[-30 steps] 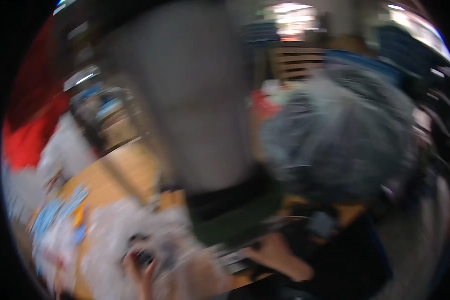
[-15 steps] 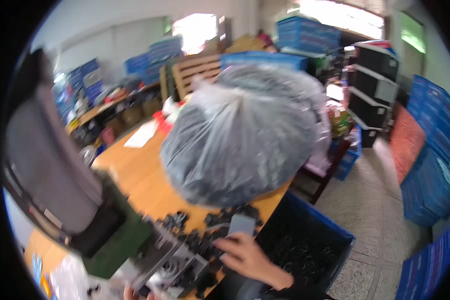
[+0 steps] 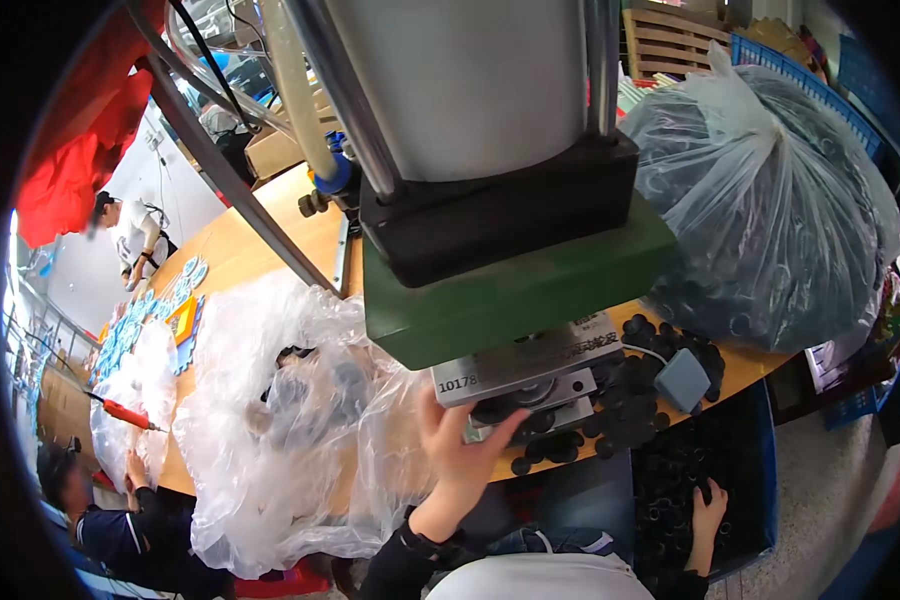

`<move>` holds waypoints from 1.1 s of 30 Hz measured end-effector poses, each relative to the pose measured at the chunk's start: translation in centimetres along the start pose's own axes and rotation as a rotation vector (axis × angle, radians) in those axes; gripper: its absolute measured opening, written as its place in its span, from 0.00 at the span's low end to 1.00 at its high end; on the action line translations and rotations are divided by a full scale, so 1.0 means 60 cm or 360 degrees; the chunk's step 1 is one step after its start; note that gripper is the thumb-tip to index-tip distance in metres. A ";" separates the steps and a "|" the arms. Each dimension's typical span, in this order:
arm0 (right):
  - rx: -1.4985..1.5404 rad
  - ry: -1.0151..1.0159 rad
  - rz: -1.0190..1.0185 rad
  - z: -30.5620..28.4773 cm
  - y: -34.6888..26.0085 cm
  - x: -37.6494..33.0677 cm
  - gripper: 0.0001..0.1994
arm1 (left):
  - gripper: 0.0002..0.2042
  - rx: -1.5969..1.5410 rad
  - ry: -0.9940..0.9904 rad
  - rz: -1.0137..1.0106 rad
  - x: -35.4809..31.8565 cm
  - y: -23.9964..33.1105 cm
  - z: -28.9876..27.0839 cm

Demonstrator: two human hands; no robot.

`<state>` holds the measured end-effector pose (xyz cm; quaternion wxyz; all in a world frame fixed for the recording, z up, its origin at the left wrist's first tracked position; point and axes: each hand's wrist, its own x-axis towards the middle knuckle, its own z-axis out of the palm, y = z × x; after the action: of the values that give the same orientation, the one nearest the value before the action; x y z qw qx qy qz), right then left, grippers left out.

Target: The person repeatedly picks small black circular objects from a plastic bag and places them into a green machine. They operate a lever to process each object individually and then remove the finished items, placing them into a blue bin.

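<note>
My left hand [image 3: 460, 450] is at the front of a metal die [image 3: 530, 385] under the green block [image 3: 520, 290] of a bench press. Its thumb and fingers are spread apart, and nothing shows between them. Off to the right, my right hand [image 3: 708, 508] reaches down into a blue crate [image 3: 770, 470] among many small black ring-like parts [image 3: 665, 490]. Its fingers curl downward at the parts; what they grip, if anything, is lost against the black. More black parts [image 3: 630, 400] lie heaped on the table beside the die, next to a small light-blue box [image 3: 682, 380] with a white cord.
A big clear bag of black parts [image 3: 770, 210] stands at the table's right. Crumpled clear plastic bags [image 3: 270, 420] cover the left side. A red electric screwdriver [image 3: 130, 415] hangs further left, near a co-worker [image 3: 120, 540]. Another person [image 3: 135, 240] works behind. The press cylinder [image 3: 470, 80] rises centrally.
My view has swung to the left. My right hand has left the light-blue box and gone down into the crate. My left hand now shows fully at the die.
</note>
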<state>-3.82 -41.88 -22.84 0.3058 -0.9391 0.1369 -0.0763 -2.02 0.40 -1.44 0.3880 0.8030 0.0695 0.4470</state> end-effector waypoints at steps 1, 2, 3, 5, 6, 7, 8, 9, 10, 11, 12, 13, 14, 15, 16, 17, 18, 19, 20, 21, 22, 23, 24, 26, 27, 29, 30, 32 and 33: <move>-0.0039 0.0015 0.0077 0.012 0.025 0.006 0.20 | 0.21 -0.0098 -0.0079 -0.0090 -0.003 -0.002 0.007; -0.0035 -0.0058 0.0176 0.015 0.044 0.011 0.23 | 0.21 -0.0209 -0.0165 -0.0183 -0.007 -0.001 0.018; -0.0116 -0.0022 0.0216 0.024 0.065 0.021 0.25 | 0.21 -0.0420 -0.0103 -0.0336 -0.002 0.001 0.032; -0.0159 0.0015 0.0258 0.032 0.082 0.030 0.27 | 0.19 -0.0417 -0.0324 -0.0481 0.017 0.005 0.036; -0.0123 0.0013 0.0254 0.023 0.059 0.043 0.28 | 0.19 -0.0408 -0.0423 -0.0555 0.024 0.008 0.033; -0.0086 0.0013 0.0260 0.017 0.036 0.053 0.28 | 0.18 -0.0351 -0.0448 -0.0531 0.028 0.011 0.033; -0.0046 0.0024 0.0205 0.013 0.015 0.062 0.28 | 0.18 -0.0295 -0.0475 -0.0507 0.030 0.016 0.035; -0.0003 0.0040 0.0147 0.009 -0.010 0.072 0.27 | 0.17 -0.0241 -0.0499 -0.0480 0.031 0.020 0.034; 0.0038 0.0061 0.0094 0.003 -0.034 0.082 0.26 | 0.17 -0.0230 -0.0542 -0.0498 0.033 0.023 0.033; 0.0089 0.0049 0.0016 -0.004 -0.065 0.091 0.25 | 0.17 -0.0214 -0.0578 -0.0514 0.035 0.025 0.031; 0.0137 0.0044 -0.0058 -0.011 -0.098 0.097 0.24 | 0.16 -0.0205 -0.0618 -0.0529 0.037 0.026 0.031; 0.0187 0.0035 -0.0131 -0.017 -0.133 0.102 0.23 | 0.16 -0.0200 -0.0612 -0.0499 0.041 0.030 0.032; 0.0173 0.0049 -0.0228 -0.021 -0.172 0.107 0.23 | 0.16 -0.0189 -0.0600 -0.0473 0.045 0.036 0.034; 0.0154 0.0057 -0.0333 -0.026 -0.213 0.111 0.22 | 0.16 -0.0177 -0.0582 -0.0456 0.045 0.039 0.034; 0.0132 0.0063 -0.0447 -0.029 -0.252 0.115 0.22 | 0.15 -0.0169 -0.0573 -0.0483 0.041 0.037 0.034; 0.0090 0.0049 -0.0603 -0.030 -0.294 0.120 0.22 | 0.15 -0.0162 -0.0555 -0.0509 0.037 0.032 0.034; 0.0061 0.0047 -0.0760 -0.026 -0.328 0.129 0.21 | 0.15 -0.0153 -0.0535 -0.0519 0.038 0.029 0.036; -0.0062 0.0006 -0.0982 -0.018 -0.345 0.140 0.23 | 0.15 -0.0052 -0.0468 -0.0336 0.037 0.029 0.037; -0.0204 -0.0038 -0.1089 -0.009 -0.352 0.144 0.23 | 0.20 0.0066 -0.0602 -0.0317 0.023 0.015 0.034; -0.0335 -0.0069 -0.1217 0.005 -0.356 0.150 0.24 | 0.24 -0.0076 -0.0565 -0.0251 0.026 0.017 0.022; -0.0459 -0.0093 -0.1350 0.020 -0.359 0.156 0.25 | 0.29 -0.0206 -0.0524 -0.0174 0.032 0.019 0.009; -0.0415 -0.0187 -0.1203 0.019 -0.355 0.155 0.26 | 0.36 -0.0591 -0.0475 -0.0146 0.033 0.017 -0.004; -0.0451 -0.0232 -0.1131 0.018 -0.352 0.155 0.26 | 0.36 -0.0743 -0.0478 -0.0263 0.038 0.018 -0.026; -0.0553 -0.0186 -0.1101 0.034 -0.339 0.154 0.23 | 0.32 -0.0641 -0.0334 -0.0225 0.035 -0.022 -0.076; -0.0611 -0.0158 -0.1078 0.036 -0.344 0.150 0.22 | 0.23 -0.0235 -0.0277 -0.0114 0.049 -0.037 -0.114; -0.0686 -0.0147 -0.1056 0.035 -0.352 0.142 0.23 | 0.15 0.0294 -0.0119 -0.0044 0.059 -0.130 -0.173; -0.0727 -0.0131 -0.1065 0.030 -0.361 0.140 0.23 | 0.12 0.0363 -0.0061 -0.0179 0.067 -0.181 -0.205; -0.0665 -0.0170 -0.0945 0.019 -0.368 0.138 0.25 | 0.09 0.0513 -0.0007 -0.0277 0.096 -0.271 -0.251; -0.0562 -0.0180 -0.0910 0.024 -0.365 0.139 0.25 | 0.08 0.0645 0.0005 -0.0248 0.111 -0.303 -0.278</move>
<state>9.04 -26.64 -10.50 0.1118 -0.9807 -0.1381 -0.0818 -6.71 25.33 -4.47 0.2518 0.8561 0.2205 0.3938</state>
